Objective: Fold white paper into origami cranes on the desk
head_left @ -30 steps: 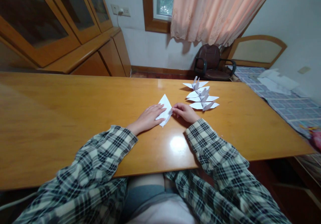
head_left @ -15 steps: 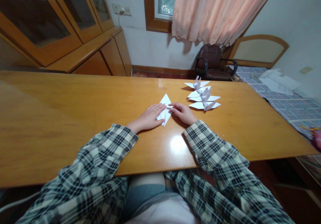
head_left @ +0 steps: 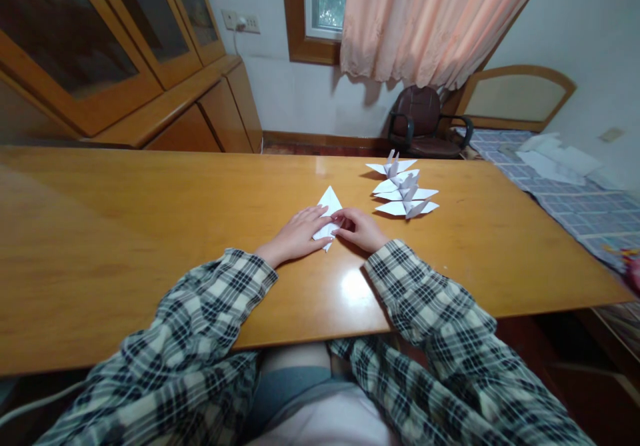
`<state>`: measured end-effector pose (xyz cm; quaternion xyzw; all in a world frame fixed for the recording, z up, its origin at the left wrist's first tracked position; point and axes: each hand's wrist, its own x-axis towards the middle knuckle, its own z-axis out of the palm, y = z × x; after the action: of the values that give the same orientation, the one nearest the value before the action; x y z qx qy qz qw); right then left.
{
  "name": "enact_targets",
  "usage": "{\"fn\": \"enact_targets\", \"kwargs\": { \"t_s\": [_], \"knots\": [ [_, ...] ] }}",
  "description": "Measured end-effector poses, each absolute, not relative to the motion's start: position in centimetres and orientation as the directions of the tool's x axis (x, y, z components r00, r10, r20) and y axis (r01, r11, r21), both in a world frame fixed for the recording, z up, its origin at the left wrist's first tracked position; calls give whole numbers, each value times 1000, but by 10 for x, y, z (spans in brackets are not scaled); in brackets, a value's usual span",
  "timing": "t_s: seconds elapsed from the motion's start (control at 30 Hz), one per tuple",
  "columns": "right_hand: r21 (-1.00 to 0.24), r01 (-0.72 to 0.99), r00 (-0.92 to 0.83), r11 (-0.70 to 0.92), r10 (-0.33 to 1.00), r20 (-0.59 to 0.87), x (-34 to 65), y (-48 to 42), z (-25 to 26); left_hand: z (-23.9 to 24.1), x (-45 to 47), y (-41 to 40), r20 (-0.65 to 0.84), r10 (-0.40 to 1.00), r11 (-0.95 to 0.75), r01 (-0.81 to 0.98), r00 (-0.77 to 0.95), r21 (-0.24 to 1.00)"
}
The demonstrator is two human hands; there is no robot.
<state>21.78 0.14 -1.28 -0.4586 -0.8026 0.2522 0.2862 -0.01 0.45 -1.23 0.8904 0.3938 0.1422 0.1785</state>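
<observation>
A white sheet of folded paper [head_left: 329, 199], kite-shaped with pointed ends, lies on the wooden table in front of me. My left hand [head_left: 299, 234] rests flat over its left side, fingers stretched out and thumb near the lower point. From the other side, my right hand [head_left: 361, 229] bends its fingers and thumb around the paper's right edge and middle, pinching a flap there. Both hands cover much of the paper's centre, so the fold under the fingertips is hidden. To the right of my right hand stand several finished white paper cranes [head_left: 406, 194], set in a row.
The long wooden table [head_left: 150, 213] has its near edge close to my lap. Beyond it are a glass-door cabinet [head_left: 145, 99], a dark armchair [head_left: 420, 119] and a pink curtain [head_left: 425, 19]. A bed [head_left: 555, 179] with a checked cover stands at the right.
My right hand has shifted slightly left over the paper, its fingers now covering more of the middle. The left hand stays about where it was, and the cranes have not moved.
</observation>
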Motion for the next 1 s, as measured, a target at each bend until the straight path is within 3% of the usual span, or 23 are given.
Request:
{"fn": "enact_targets", "kwargs": {
  "t_s": [0.17,0.43,0.83,1.0],
  "knots": [
    [-469,728,-396,499,866,307,215,-5,-12,-10,-2,6,90,754,-612,647,650,455],
    [-364,834,-299,415,894,334,216,-5,-14,-7,-1,5,50,749,-617,667,661,417],
    [-330,887,-230,323,929,291,216,6,-20,-3,1,4,12,757,-603,691,654,399],
    [-382,851,-241,359,915,322,218,8,-20,-2,0,4,6,758,-608,702,653,370]
  ]
}}
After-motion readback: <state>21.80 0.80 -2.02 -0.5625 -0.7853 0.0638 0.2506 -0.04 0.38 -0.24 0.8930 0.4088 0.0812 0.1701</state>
